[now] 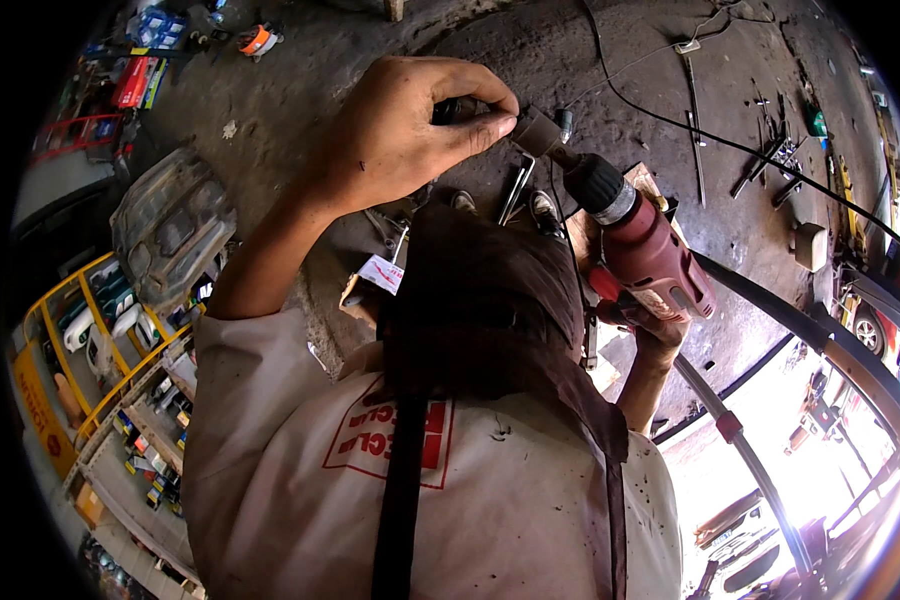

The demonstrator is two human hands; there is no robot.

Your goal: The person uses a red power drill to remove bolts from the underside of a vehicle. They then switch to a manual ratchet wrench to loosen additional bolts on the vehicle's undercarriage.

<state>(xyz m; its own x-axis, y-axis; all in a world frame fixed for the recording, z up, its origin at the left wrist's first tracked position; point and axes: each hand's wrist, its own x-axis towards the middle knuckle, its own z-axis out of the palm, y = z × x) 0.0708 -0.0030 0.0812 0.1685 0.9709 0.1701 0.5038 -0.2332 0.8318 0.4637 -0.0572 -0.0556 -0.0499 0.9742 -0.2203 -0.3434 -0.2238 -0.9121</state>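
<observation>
My right hand [658, 332] grips the handle of a dark red power drill [655, 255], which points up and to the left. In its black chuck [595, 182] sits a short brownish cylindrical attachment [538, 132]. My left hand [395, 130] is closed, thumb and fingertips pinched together just left of that attachment. Between its fingers shows a small dark part [454, 110], mostly hidden, whose kind I cannot make out. Whether this part touches the attachment is unclear.
A dark cable [660, 125] crosses the stained floor. Long metal rods [695, 140] and tools lie to the right. A grey moulded panel [175, 230] and a yellow rack [80, 330] stand at left. A bent metal tube [730, 425] runs along the lower right.
</observation>
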